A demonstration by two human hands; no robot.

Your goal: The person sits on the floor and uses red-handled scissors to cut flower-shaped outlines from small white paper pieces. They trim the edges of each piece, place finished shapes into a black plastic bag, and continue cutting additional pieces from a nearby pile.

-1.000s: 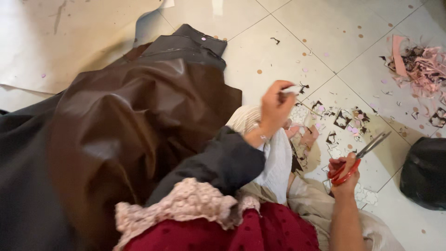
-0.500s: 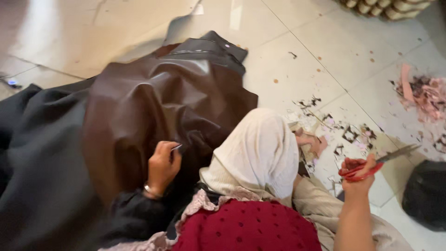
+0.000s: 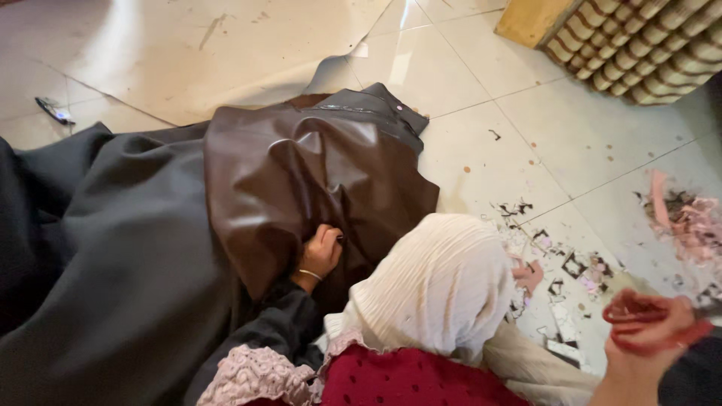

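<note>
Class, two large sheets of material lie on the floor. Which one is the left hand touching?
The glossy brown sheet: the left hand rests on its edge. The matte dark grey sheet beneath spreads further left, untouched.

Your left hand [image 3: 322,252] rests on the leather sheet [image 3: 301,173], which lies on the floor [image 3: 526,128] ahead of you, overlapping the cloth [image 3: 113,263] spread to its left. Your knee [image 3: 440,282] rises between your two hands. Your right hand [image 3: 650,327] is at the lower right edge, holding scissors [image 3: 639,312] by the handles above the scraps [image 3: 556,263] scattered on the floor right of the knee. A further heap of scraps [image 3: 692,222] lies at the right edge. A woven basket [image 3: 639,45] stands far right, well behind everything.
</note>
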